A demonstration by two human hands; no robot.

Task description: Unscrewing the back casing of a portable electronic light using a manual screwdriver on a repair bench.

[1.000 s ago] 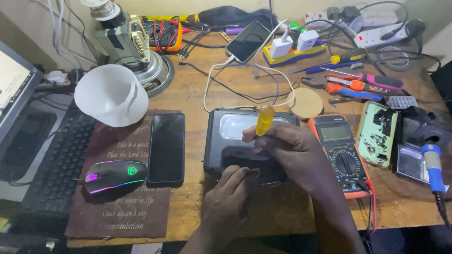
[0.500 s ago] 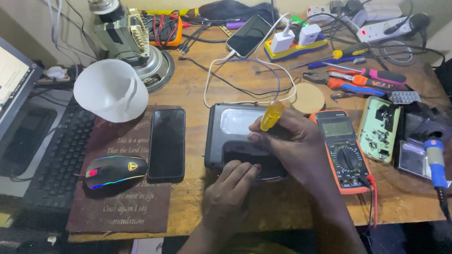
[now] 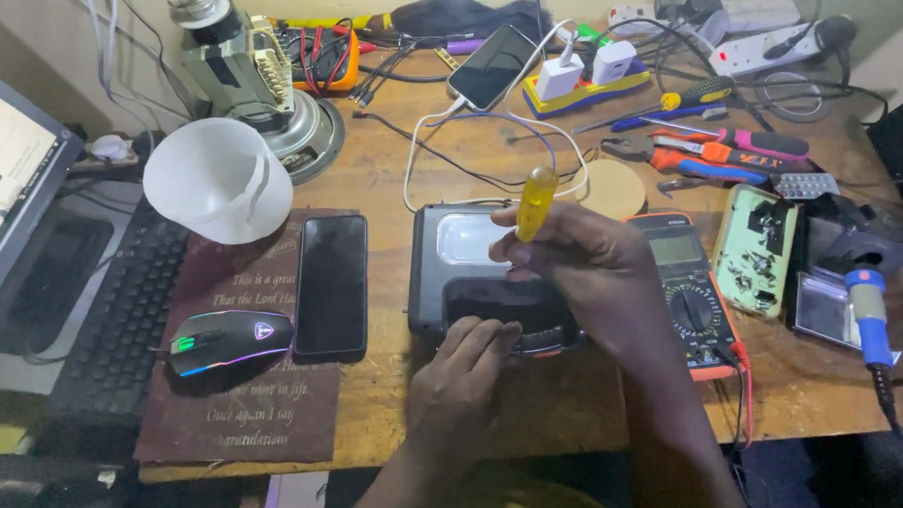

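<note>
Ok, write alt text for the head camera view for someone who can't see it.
A person's right hand grips a yellow-handled screwdriver upright over a dark grey device on a cluttered wooden desk, while the left hand steadies the device's near edge. A black phone, lit mouse and orange multimeter lie beside it.

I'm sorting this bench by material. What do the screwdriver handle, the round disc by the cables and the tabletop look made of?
Screwdriver handle: translucent yellow plastic, glossy, as light passes through it. Disc: probably cork or light wood, matte and pale tan. Tabletop: wood, worn finish, with grain and stains showing.
</note>
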